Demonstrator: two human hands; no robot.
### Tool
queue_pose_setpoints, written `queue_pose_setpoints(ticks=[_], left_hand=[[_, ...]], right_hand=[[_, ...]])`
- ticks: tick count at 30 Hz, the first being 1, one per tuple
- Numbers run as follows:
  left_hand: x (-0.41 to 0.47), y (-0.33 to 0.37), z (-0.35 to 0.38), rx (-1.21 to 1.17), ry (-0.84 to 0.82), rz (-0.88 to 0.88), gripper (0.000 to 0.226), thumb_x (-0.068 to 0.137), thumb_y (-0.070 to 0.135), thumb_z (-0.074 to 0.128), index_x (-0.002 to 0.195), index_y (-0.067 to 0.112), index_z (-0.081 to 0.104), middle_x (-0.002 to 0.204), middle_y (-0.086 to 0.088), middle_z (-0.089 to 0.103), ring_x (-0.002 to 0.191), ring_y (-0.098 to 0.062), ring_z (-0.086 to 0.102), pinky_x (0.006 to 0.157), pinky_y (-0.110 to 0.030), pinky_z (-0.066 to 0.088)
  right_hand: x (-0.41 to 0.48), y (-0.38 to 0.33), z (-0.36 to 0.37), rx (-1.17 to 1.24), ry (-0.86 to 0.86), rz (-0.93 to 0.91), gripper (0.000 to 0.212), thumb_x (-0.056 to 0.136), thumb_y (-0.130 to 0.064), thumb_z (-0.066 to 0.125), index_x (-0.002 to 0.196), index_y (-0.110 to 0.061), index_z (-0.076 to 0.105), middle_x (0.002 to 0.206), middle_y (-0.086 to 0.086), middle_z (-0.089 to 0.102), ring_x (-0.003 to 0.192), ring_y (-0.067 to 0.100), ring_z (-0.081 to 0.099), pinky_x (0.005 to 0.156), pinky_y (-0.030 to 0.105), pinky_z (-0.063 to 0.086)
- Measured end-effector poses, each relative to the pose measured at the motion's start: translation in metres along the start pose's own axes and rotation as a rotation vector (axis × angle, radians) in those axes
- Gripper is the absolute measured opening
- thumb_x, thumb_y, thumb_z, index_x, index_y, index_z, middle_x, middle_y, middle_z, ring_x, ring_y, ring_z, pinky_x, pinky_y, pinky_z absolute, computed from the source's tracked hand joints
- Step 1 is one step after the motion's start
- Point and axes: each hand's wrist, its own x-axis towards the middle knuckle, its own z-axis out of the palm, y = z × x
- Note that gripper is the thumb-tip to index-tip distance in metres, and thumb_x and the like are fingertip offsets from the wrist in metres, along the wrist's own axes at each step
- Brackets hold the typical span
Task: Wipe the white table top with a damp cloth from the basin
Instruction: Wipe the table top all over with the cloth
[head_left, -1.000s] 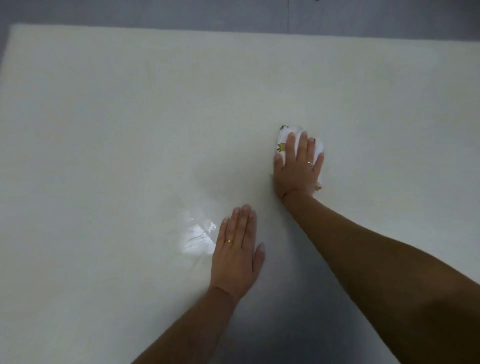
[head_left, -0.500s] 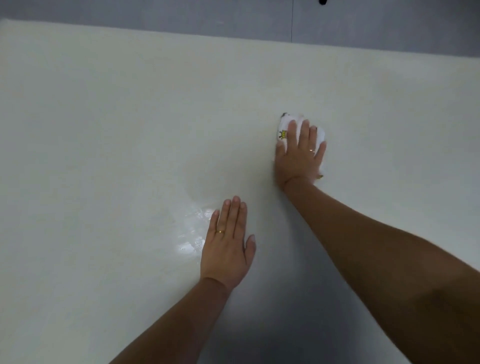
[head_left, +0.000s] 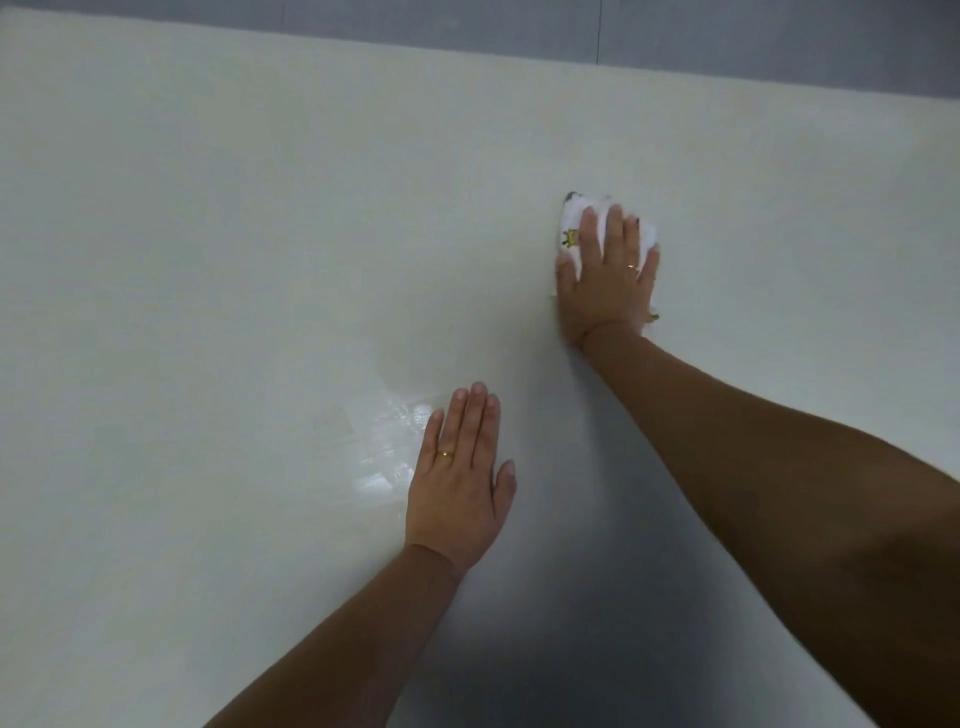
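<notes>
While your right hand (head_left: 608, 280) presses the cloth (head_left: 574, 228) flat at two o'clock, fingers spread over it, keep it flat and push evenly across the table (head_left: 234, 208). Your left hand (head_left: 460, 483) rests open at six o'clock, holding nothing.

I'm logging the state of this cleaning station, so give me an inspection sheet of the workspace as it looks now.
Surface: white table, bare, with a wet glossy patch beside the left hand.
Job's things: white cloth with a small yellow print, flat on the table under the right hand; basin not in view.
Clutter: nothing seen.
Grippers: right hand pressed flat on the cloth, fingers spread; left hand flat on the table, holding nothing; a ring on each.
Cables: nothing seen.
Surroundings: grey floor beyond the far edge, with a thin dark line across it.
</notes>
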Motion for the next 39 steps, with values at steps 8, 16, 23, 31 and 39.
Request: queue_pose_setpoints(ticks=[8,16,23,31,39], left_hand=[[0.047,0.014,-0.020,0.028,0.078,-0.010,0.064,0.096,0.038,0.034,0.148,0.001,0.029,0.156,-0.016,0.026,0.147,-0.027,0.017,0.121,-0.041,0.008],[0.104,-0.001,-0.015,0.096,0.025,-0.042,0.071,0.097,0.050,0.018,0.152,0.007,0.002,0.161,-0.010,-0.001,0.149,-0.023,-0.006,0.120,-0.037,-0.006],[0.103,-0.002,-0.011,0.117,0.046,-0.038,0.072,0.097,0.051,0.017,0.153,0.008,0.003,0.161,-0.010,0.001,0.149,-0.022,-0.004,0.121,-0.038,-0.002],[0.104,-0.002,-0.011,0.103,0.051,-0.040,0.072,0.097,0.049,0.022,0.153,0.006,0.008,0.161,-0.011,0.005,0.149,-0.023,0.000,0.121,-0.039,0.000],[0.106,0.001,-0.015,0.097,0.071,-0.037,0.071,0.097,0.047,0.027,0.151,0.003,0.017,0.160,-0.014,0.013,0.148,-0.026,0.007,0.121,-0.040,0.004]], right_hand=[[-0.012,-0.039,0.000,-0.121,-0.052,-0.716,0.057,0.099,-0.042,0.025,0.151,-0.025,0.012,0.160,0.002,0.008,0.147,0.021,0.006,0.117,0.047,0.002],[0.037,-0.014,-0.004,-0.001,0.021,-0.008,0.057,0.100,-0.041,0.020,0.152,-0.024,0.003,0.161,0.004,-0.001,0.147,0.023,-0.002,0.116,0.051,-0.003],[0.051,-0.031,-0.011,-0.130,-0.027,-0.678,0.056,0.099,-0.041,0.026,0.151,-0.023,0.013,0.160,0.003,0.009,0.147,0.023,0.008,0.116,0.047,0.003],[0.089,-0.030,-0.012,-0.002,0.040,-0.009,0.060,0.099,-0.044,0.020,0.152,-0.021,0.004,0.160,0.006,0.000,0.147,0.026,-0.001,0.116,0.051,-0.003],[0.100,-0.031,-0.017,-0.149,0.008,-0.608,0.055,0.100,-0.039,0.023,0.152,-0.023,0.011,0.160,0.003,0.006,0.147,0.022,0.006,0.116,0.046,0.002]])
